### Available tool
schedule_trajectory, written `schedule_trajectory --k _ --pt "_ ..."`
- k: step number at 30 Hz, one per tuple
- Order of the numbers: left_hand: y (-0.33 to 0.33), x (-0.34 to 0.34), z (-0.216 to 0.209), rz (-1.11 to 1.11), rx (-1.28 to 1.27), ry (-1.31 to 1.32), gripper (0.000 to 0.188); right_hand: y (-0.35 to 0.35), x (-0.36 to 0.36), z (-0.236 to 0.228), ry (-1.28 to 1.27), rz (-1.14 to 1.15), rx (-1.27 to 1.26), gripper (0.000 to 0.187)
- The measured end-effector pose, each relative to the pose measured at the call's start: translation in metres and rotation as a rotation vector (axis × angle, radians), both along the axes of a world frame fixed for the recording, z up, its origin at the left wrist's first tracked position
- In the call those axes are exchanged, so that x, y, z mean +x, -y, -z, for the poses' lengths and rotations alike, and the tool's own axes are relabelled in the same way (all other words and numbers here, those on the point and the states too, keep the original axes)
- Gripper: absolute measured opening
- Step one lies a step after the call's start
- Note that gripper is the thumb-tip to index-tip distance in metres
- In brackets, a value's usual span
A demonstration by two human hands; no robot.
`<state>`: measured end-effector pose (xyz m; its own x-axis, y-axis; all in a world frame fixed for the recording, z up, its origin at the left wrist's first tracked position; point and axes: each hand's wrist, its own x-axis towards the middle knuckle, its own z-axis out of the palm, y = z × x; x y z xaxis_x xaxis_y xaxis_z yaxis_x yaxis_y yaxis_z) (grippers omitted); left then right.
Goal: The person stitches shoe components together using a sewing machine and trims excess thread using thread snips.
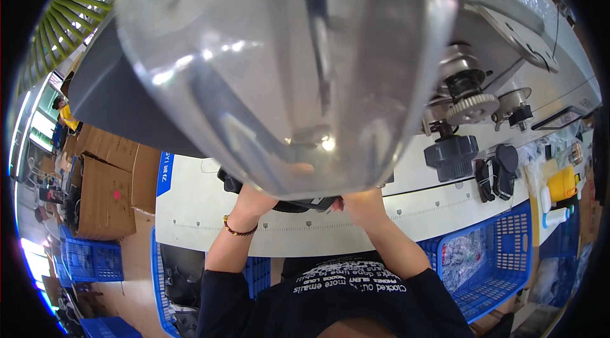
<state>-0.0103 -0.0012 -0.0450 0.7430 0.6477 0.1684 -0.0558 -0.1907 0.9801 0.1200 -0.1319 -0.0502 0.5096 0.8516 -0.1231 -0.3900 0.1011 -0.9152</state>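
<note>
left hand [251, 201] | right hand [359, 201] | both on dark item [305, 204], fingers likely hidden by clear guard [273, 71], grip unclear

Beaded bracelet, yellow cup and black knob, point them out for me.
beaded bracelet [239, 230], head view, beads on the left wrist
yellow cup [562, 183], head view, its side wall
black knob [452, 154], head view, its ribbed body

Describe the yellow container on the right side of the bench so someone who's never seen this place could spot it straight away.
Start at the long white workbench and follow it to its far right end, past the black knob and the small black parts. Above the blue plastic basket sits the yellow cup-shaped container. It is the only bright yellow thing among the white bottles around it.
</note>
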Motion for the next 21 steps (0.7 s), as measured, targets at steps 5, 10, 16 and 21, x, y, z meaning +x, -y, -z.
schedule_trajectory --k 5,10,16,21 --pt "0.010 0.004 -0.011 0.068 -0.050 0.033 0.019 0.005 0.000 0.003 -0.027 -0.094 0.117 0.009" --pt "0.018 0.011 -0.023 -0.005 -0.146 0.036 0.017 0.002 -0.002 0.003 -0.038 -0.070 0.166 0.008" --pt "0.001 0.013 -0.009 -0.066 0.220 -0.116 0.016 -0.003 -0.004 0.003 -0.016 -0.043 0.167 0.008" --pt "-0.004 0.022 -0.021 -0.009 0.191 -0.124 0.042 -0.008 -0.006 0.000 0.021 0.005 0.123 0.007"
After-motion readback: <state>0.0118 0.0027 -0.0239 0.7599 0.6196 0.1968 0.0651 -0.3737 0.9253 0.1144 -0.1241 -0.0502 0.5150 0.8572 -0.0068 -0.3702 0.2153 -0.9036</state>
